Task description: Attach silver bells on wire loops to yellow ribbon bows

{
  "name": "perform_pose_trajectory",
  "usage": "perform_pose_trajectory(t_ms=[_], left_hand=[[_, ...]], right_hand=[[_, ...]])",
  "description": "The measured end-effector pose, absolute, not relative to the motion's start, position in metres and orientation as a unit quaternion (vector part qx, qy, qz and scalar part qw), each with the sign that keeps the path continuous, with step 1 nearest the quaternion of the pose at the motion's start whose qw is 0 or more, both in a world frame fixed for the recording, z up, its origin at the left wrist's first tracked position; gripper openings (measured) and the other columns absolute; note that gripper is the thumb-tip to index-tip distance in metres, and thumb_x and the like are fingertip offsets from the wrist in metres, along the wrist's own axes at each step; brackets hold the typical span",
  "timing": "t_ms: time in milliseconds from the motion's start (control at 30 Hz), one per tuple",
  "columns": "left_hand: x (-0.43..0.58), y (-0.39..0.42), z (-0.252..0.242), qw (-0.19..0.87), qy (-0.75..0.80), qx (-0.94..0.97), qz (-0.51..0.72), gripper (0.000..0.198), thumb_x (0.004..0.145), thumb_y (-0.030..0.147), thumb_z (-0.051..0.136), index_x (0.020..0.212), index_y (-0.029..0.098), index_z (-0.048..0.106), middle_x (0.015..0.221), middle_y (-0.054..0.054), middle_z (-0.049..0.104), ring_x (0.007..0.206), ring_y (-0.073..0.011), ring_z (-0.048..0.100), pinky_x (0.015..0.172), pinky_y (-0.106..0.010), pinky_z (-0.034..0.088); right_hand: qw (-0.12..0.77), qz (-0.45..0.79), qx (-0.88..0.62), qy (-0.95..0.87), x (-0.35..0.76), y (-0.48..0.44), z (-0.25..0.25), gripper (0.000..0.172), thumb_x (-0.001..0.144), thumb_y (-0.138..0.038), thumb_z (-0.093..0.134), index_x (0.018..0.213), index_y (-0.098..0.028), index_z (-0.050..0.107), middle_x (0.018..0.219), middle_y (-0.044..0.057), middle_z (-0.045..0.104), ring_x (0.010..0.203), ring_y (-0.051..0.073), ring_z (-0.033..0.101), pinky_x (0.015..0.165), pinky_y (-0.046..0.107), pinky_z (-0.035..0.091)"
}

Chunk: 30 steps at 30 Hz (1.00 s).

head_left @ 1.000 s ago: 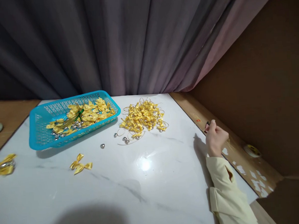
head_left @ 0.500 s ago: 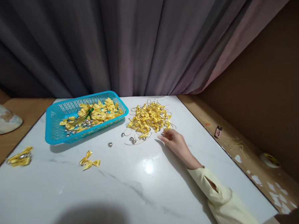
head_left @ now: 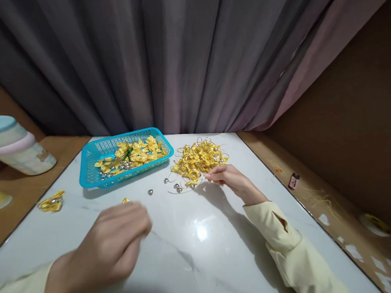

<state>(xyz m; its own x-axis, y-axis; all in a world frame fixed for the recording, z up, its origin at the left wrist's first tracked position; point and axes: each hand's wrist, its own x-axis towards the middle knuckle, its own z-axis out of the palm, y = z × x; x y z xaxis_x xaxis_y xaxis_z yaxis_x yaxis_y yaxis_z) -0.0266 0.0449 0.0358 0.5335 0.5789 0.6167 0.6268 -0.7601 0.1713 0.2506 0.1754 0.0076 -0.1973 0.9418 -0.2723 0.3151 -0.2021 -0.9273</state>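
Note:
My right hand [head_left: 228,179] is at the near right edge of a pile of yellow ribbon bows with wire loops and silver bells [head_left: 201,157]. Its thumb and fingers are pinched together; whatever is between the tips is too small to make out. My left hand [head_left: 105,243], slightly blurred, is over the near left of the white table [head_left: 195,269], fingers curled closed and their contents hidden. Behind its knuckles a yellow bow [head_left: 125,200] is mostly covered. Loose silver bells [head_left: 177,188] lie in front of the pile, and another bell [head_left: 150,192] sits farther left.
A blue plastic basket [head_left: 85,169] holds more yellow bows and bells. At the left edge lies a small bundle of bows [head_left: 52,201]. A tumbler [head_left: 25,149] stands beyond that edge. On the right ledge are a small pink object [head_left: 294,181], paper scraps and a ribbon spool [head_left: 375,224].
My left hand has come up from the bottom edge, covering most of the bow there. My right hand has closed into a pinch beside the pile. The view has shifted left, showing more of the tumbler.

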Motion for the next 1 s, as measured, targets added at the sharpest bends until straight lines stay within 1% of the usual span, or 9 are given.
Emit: perform_pose_trajectory(t_ms=[100, 200, 267, 333, 433, 567, 700, 867, 1000], left_hand=[[0.006, 0.095, 0.054, 0.125, -0.310, -0.875, -0.350, 0.017, 0.079, 0.008, 0.046, 0.090, 0.015, 0.058, 0.109, -0.013, 0.060, 0.106, -0.0271, 0.051, 0.087, -0.046, 0.043], [0.033, 0.129, 0.053, 0.185, -0.280, -0.859, -0.386, 0.015, 0.080, 0.021, 0.054, 0.092, 0.016, 0.060, 0.111, -0.012, 0.061, 0.112, -0.0290, 0.046, 0.093, -0.048, 0.037], [0.046, 0.141, 0.044, 0.126, -0.304, -0.858, -0.393, 0.014, 0.083, 0.026, 0.053, 0.088, 0.017, 0.061, 0.100, -0.008, 0.065, 0.108, -0.0269, 0.048, 0.093, -0.047, 0.036], [0.055, 0.145, 0.033, 0.003, -0.335, -0.867, -0.369, 0.017, 0.088, 0.031, 0.050, 0.084, 0.019, 0.062, 0.090, -0.004, 0.066, 0.105, -0.0231, 0.049, 0.092, -0.043, 0.036], [0.061, 0.144, 0.023, -0.139, -0.369, -0.854, -0.339, 0.022, 0.088, 0.038, 0.050, 0.086, 0.021, 0.064, 0.091, -0.003, 0.064, 0.099, -0.0203, 0.051, 0.088, -0.039, 0.039], [0.063, 0.139, 0.025, -0.233, -0.403, -0.813, -0.351, 0.023, 0.083, 0.040, 0.055, 0.085, 0.020, 0.066, 0.097, -0.005, 0.062, 0.095, -0.0196, 0.053, 0.087, -0.039, 0.039], [0.063, 0.138, 0.033, -0.377, -0.399, -0.763, -0.340, 0.029, 0.087, 0.038, 0.051, 0.074, 0.016, 0.064, 0.084, -0.004, 0.065, 0.080, -0.0157, 0.058, 0.073, -0.030, 0.046], [0.059, 0.139, 0.039, -0.413, -0.386, -0.753, -0.338, 0.027, 0.086, 0.035, 0.052, 0.073, 0.015, 0.065, 0.076, -0.002, 0.066, 0.074, -0.0138, 0.059, 0.068, -0.027, 0.045], [0.049, 0.138, 0.049, -0.395, -0.371, -0.787, -0.295, 0.026, 0.087, 0.033, 0.051, 0.073, 0.016, 0.064, 0.079, -0.002, 0.066, 0.076, -0.0131, 0.059, 0.072, -0.027, 0.044]], right_hand=[[0.305, 0.614, -0.504, -0.525, 0.251, 0.169, 0.020, 0.029, 0.051, -0.036, 0.079, 0.058, -0.013, 0.063, 0.052, -0.002, 0.053, 0.047, 0.006, 0.035, 0.047, 0.023, 0.021], [0.317, 0.659, -0.476, -0.490, 0.250, 0.163, 0.032, 0.028, 0.049, -0.034, 0.081, 0.060, -0.013, 0.065, 0.056, -0.001, 0.056, 0.046, 0.005, 0.034, 0.048, 0.024, 0.018], [0.326, 0.667, -0.467, -0.481, 0.250, 0.158, 0.039, 0.028, 0.050, -0.033, 0.081, 0.062, -0.012, 0.067, 0.059, -0.001, 0.057, 0.046, 0.004, 0.033, 0.048, 0.024, 0.016], [0.337, 0.666, -0.462, -0.479, 0.249, 0.153, 0.045, 0.027, 0.051, -0.033, 0.080, 0.062, -0.012, 0.067, 0.058, -0.001, 0.056, 0.046, 0.003, 0.031, 0.048, 0.025, 0.014], [0.352, 0.660, -0.462, -0.477, 0.246, 0.146, 0.051, 0.027, 0.051, -0.032, 0.080, 0.063, -0.012, 0.068, 0.052, -0.003, 0.051, 0.046, 0.004, 0.027, 0.048, 0.025, 0.011], [0.363, 0.655, -0.457, -0.480, 0.238, 0.138, 0.053, 0.028, 0.054, -0.034, 0.079, 0.065, -0.011, 0.069, 0.051, -0.003, 0.048, 0.047, 0.004, 0.024, 0.048, 0.025, 0.010], [0.395, 0.654, -0.437, -0.475, 0.232, 0.136, 0.049, 0.027, 0.059, -0.037, 0.076, 0.068, -0.013, 0.069, 0.054, -0.003, 0.050, 0.047, 0.004, 0.022, 0.047, 0.025, 0.011], [0.382, 0.613, -0.468, -0.509, 0.239, 0.141, 0.051, 0.030, 0.062, -0.043, 0.073, 0.069, -0.015, 0.067, 0.051, -0.005, 0.043, 0.047, 0.006, 0.028, 0.045, 0.023, 0.018], [0.370, 0.469, -0.506, -0.622, 0.250, 0.146, 0.057, 0.031, 0.065, -0.045, 0.072, 0.067, -0.015, 0.063, 0.061, -0.001, 0.052, 0.058, 0.010, 0.045, 0.053, 0.025, 0.035]])
